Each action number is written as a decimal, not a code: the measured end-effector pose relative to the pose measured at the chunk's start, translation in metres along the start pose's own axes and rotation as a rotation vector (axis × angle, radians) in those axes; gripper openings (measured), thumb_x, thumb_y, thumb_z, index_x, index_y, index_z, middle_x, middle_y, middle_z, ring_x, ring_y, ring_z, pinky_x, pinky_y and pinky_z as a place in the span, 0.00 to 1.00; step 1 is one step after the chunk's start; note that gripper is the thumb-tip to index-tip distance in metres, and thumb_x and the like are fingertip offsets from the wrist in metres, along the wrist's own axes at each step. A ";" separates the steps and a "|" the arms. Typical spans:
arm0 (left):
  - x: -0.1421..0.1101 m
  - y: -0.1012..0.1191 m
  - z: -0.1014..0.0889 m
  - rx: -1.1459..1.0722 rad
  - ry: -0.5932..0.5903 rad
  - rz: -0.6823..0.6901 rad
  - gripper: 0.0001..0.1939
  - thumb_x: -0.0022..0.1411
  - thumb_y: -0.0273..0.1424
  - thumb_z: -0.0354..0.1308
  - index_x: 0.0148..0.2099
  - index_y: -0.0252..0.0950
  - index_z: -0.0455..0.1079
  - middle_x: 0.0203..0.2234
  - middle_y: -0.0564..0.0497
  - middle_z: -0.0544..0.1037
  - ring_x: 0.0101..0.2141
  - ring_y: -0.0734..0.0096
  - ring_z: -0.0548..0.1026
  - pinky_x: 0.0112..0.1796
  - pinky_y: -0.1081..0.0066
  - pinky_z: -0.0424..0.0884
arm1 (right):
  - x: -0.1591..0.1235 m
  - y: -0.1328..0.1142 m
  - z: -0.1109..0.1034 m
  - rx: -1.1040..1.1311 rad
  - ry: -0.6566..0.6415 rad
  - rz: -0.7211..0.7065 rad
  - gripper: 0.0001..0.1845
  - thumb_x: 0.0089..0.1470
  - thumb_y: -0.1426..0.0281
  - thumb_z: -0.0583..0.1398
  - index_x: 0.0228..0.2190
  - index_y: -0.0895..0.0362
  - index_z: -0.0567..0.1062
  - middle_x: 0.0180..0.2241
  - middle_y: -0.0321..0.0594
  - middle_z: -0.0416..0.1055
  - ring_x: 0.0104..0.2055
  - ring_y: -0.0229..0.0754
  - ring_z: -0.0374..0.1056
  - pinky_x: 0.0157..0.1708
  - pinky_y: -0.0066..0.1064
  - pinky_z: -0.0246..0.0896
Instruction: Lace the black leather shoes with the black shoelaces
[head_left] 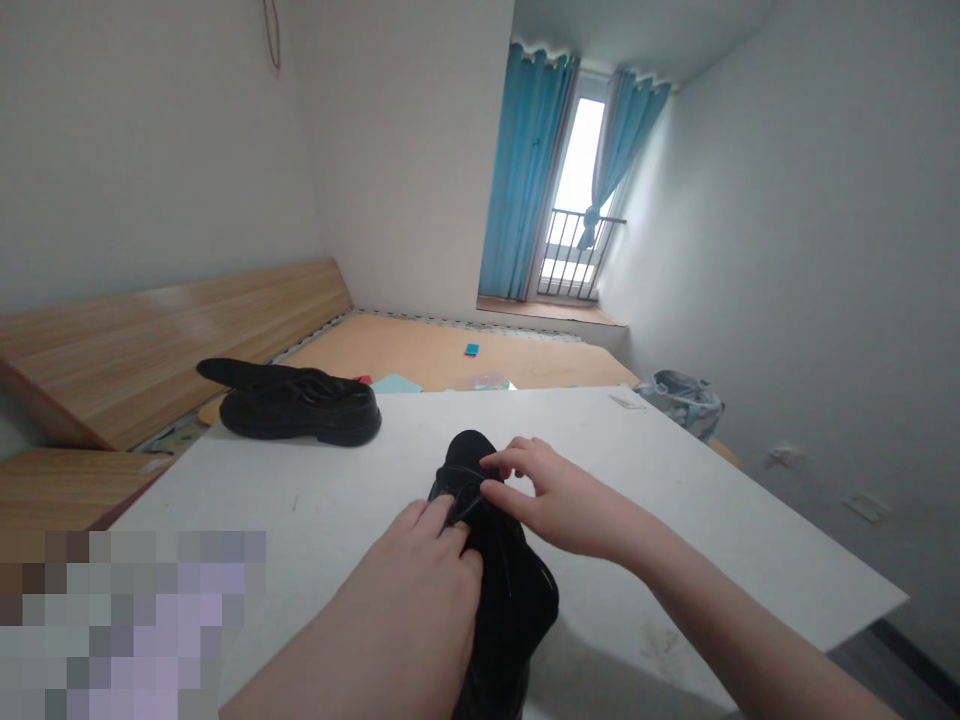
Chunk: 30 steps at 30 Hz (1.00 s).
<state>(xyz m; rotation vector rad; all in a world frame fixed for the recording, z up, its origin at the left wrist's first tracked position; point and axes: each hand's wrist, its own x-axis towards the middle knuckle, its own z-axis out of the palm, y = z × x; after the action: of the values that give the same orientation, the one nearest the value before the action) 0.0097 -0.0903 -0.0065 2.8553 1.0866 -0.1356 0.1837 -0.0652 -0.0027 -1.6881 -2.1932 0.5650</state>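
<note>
A black shoe [504,590] stands on the white table [615,460] in front of me, its rounded black flap raised at the far end. Thin dark laces [466,482] cross it just below that flap. My left hand [431,570] lies on the shoe's left side, fingers curled in around the laces; some fingertips are hidden. From the right, my right hand [547,490] reaches over the laces, thumb and forefinger slightly apart at the shoe. Another black shoe [304,410] rests at the table's far left, with a long dark flat piece sticking out to the left.
Behind the table is a wooden surface [420,335] with a small blue item [471,350] on it. A wooden board [172,320] leans along the left wall. A grey-blue bag [682,400] stands beyond the right table edge. Blue curtains [529,170] hang by the window.
</note>
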 end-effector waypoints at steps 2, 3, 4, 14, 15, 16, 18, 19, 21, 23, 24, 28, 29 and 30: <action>0.000 0.002 -0.002 -0.026 0.036 -0.009 0.15 0.61 0.26 0.54 0.48 0.34 0.77 0.51 0.40 0.77 0.54 0.48 0.69 0.58 0.48 0.60 | -0.003 0.003 -0.007 0.047 0.011 0.014 0.17 0.61 0.65 0.54 0.47 0.59 0.76 0.43 0.46 0.73 0.44 0.47 0.66 0.45 0.38 0.61; 0.000 0.003 -0.005 -0.045 0.041 -0.005 0.15 0.61 0.26 0.54 0.47 0.35 0.77 0.50 0.41 0.78 0.54 0.49 0.70 0.58 0.48 0.59 | -0.004 0.005 -0.010 0.062 0.022 0.015 0.16 0.61 0.66 0.54 0.46 0.57 0.76 0.43 0.44 0.74 0.44 0.46 0.67 0.43 0.37 0.61; 0.000 0.004 -0.007 -0.066 0.032 0.007 0.14 0.61 0.26 0.55 0.46 0.35 0.78 0.48 0.42 0.79 0.53 0.50 0.71 0.58 0.50 0.59 | -0.006 0.006 -0.012 0.070 0.033 0.016 0.16 0.61 0.67 0.53 0.45 0.56 0.77 0.44 0.43 0.74 0.44 0.45 0.68 0.43 0.36 0.62; -0.006 0.005 -0.024 -0.241 -0.160 0.122 0.14 0.60 0.21 0.52 0.40 0.40 0.77 0.42 0.48 0.81 0.53 0.56 0.71 0.63 0.45 0.43 | -0.033 0.018 -0.016 0.039 -0.071 0.159 0.18 0.62 0.57 0.52 0.39 0.54 0.77 0.37 0.42 0.76 0.37 0.45 0.69 0.35 0.36 0.60; -0.006 0.004 -0.025 -0.242 -0.176 0.132 0.15 0.60 0.21 0.52 0.38 0.41 0.77 0.42 0.48 0.81 0.53 0.56 0.71 0.62 0.44 0.44 | -0.035 0.021 -0.015 0.052 -0.113 0.157 0.20 0.62 0.55 0.52 0.38 0.55 0.77 0.37 0.42 0.76 0.37 0.45 0.69 0.35 0.35 0.60; -0.007 0.003 -0.026 -0.243 -0.182 0.138 0.15 0.59 0.20 0.51 0.37 0.40 0.77 0.42 0.48 0.81 0.52 0.56 0.72 0.61 0.44 0.47 | -0.038 0.025 -0.014 0.073 -0.160 0.147 0.20 0.61 0.55 0.53 0.38 0.55 0.78 0.36 0.42 0.77 0.36 0.45 0.69 0.35 0.35 0.60; -0.008 0.001 -0.028 -0.230 -0.176 0.133 0.15 0.58 0.20 0.50 0.37 0.39 0.76 0.42 0.47 0.80 0.48 0.56 0.73 0.57 0.49 0.58 | -0.042 0.032 -0.012 0.122 -0.244 0.115 0.19 0.60 0.55 0.55 0.37 0.55 0.78 0.35 0.41 0.76 0.35 0.44 0.69 0.34 0.33 0.60; -0.008 0.000 -0.028 -0.208 -0.160 0.114 0.15 0.59 0.20 0.49 0.39 0.39 0.76 0.42 0.46 0.79 0.47 0.56 0.74 0.54 0.51 0.63 | -0.043 0.034 -0.011 0.143 -0.271 0.100 0.18 0.59 0.56 0.56 0.37 0.55 0.78 0.34 0.41 0.76 0.34 0.43 0.69 0.32 0.32 0.60; -0.008 -0.002 -0.027 -0.141 -0.100 0.050 0.18 0.61 0.20 0.47 0.46 0.37 0.74 0.43 0.44 0.78 0.46 0.54 0.74 0.49 0.52 0.68 | -0.046 0.036 -0.010 0.172 -0.288 0.082 0.15 0.58 0.58 0.57 0.35 0.55 0.78 0.32 0.39 0.75 0.32 0.40 0.67 0.30 0.29 0.59; -0.007 -0.005 -0.025 -0.106 -0.043 -0.007 0.20 0.62 0.20 0.45 0.50 0.37 0.72 0.46 0.43 0.76 0.47 0.52 0.73 0.49 0.49 0.68 | -0.047 0.036 -0.009 0.180 -0.272 0.068 0.13 0.58 0.60 0.58 0.32 0.55 0.77 0.30 0.37 0.73 0.30 0.38 0.65 0.29 0.28 0.58; -0.006 -0.006 -0.023 -0.109 -0.028 -0.026 0.20 0.62 0.20 0.45 0.51 0.37 0.71 0.48 0.43 0.76 0.48 0.53 0.72 0.50 0.49 0.67 | -0.047 0.035 -0.009 0.185 -0.263 0.063 0.12 0.58 0.62 0.57 0.30 0.55 0.76 0.30 0.36 0.72 0.30 0.38 0.64 0.30 0.28 0.59; -0.004 -0.012 -0.017 -0.129 -0.028 -0.017 0.21 0.60 0.19 0.46 0.50 0.38 0.73 0.51 0.44 0.75 0.51 0.54 0.71 0.53 0.51 0.66 | -0.044 0.032 -0.007 0.270 -0.234 0.080 0.10 0.59 0.62 0.57 0.35 0.55 0.73 0.35 0.37 0.72 0.35 0.39 0.66 0.36 0.30 0.61; -0.004 -0.012 -0.016 -0.122 -0.025 -0.006 0.22 0.60 0.19 0.46 0.50 0.38 0.74 0.52 0.44 0.75 0.52 0.54 0.71 0.53 0.50 0.65 | -0.043 0.033 -0.005 0.300 -0.224 0.090 0.10 0.59 0.61 0.57 0.38 0.54 0.72 0.37 0.37 0.72 0.37 0.39 0.67 0.37 0.31 0.62; -0.004 -0.013 -0.016 -0.112 -0.022 0.001 0.22 0.59 0.19 0.46 0.50 0.38 0.74 0.52 0.44 0.75 0.53 0.53 0.70 0.54 0.50 0.65 | -0.042 0.033 -0.004 0.321 -0.214 0.100 0.12 0.59 0.60 0.57 0.41 0.54 0.71 0.39 0.38 0.73 0.38 0.40 0.67 0.37 0.31 0.62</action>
<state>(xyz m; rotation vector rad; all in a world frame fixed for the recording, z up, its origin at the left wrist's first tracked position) -0.0009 -0.0816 0.0088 2.7487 1.0543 -0.1023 0.2241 -0.0982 -0.0156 -1.6315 -2.0245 1.1060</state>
